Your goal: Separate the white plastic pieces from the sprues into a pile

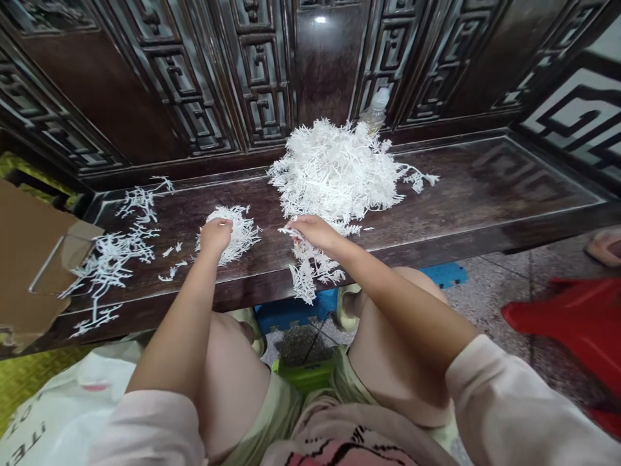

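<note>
A big heap of white plastic branch-like sprigs (334, 171) lies on the dark wooden bench (485, 194). My left hand (215, 234) is closed around a small bundle of white sprigs (237, 234), resting on the bench left of the heap. My right hand (313, 232) pinches a white sprig (306, 268) at the heap's near edge; the sprig's branches hang over the bench's front edge.
Loose white sprigs (114, 255) are scattered over the bench's left part. A cardboard box (33, 259) stands at the left, a white bag (63, 408) below it. A plastic bottle (376, 110) stands behind the heap. A red stool (572, 323) sits on the floor at right.
</note>
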`<control>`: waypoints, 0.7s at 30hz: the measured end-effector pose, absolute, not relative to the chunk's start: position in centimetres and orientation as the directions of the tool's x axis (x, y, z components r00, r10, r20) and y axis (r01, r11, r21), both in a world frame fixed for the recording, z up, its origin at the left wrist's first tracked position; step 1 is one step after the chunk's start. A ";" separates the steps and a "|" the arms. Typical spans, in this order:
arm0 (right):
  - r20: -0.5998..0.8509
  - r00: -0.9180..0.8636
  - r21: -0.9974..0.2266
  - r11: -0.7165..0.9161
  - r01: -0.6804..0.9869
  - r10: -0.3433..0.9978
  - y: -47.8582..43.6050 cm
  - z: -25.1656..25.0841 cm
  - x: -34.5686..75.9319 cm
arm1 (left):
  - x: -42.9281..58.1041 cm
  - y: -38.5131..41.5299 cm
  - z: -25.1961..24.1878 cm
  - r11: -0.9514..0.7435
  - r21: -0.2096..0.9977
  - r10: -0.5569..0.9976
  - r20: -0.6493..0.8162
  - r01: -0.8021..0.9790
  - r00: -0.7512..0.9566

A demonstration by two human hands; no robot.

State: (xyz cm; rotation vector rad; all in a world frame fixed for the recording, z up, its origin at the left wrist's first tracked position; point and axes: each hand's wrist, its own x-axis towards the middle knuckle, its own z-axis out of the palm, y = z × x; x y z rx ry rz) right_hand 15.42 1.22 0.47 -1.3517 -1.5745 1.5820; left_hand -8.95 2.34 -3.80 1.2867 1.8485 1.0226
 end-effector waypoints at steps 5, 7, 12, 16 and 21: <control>-0.352 -0.245 -0.936 -0.347 0.066 0.903 1.8 1.3 15.6 | -2.5 1.1 -1.3 0.104 0.870 0.979 -0.174 0.482 0.104; -0.380 -0.242 -0.921 -0.389 0.011 0.893 1.9 1.8 15.8 | -0.2 -0.1 -0.2 0.072 0.907 0.935 -0.206 0.414 0.289; -0.378 -0.255 -0.901 -0.417 -0.119 0.890 1.9 2.3 16.0 | 1.8 -2.0 1.2 0.026 0.931 0.972 -0.108 0.364 0.208; -0.357 -0.265 -0.901 -0.405 -0.156 0.896 1.8 1.9 15.8 | 1.4 -2.2 1.5 -0.014 0.913 0.984 -0.061 0.409 0.170; -0.339 -0.279 -0.921 -0.377 -0.094 0.898 1.6 2.0 15.7 | 1.4 -2.1 1.5 -0.068 0.866 0.990 -0.002 0.495 0.140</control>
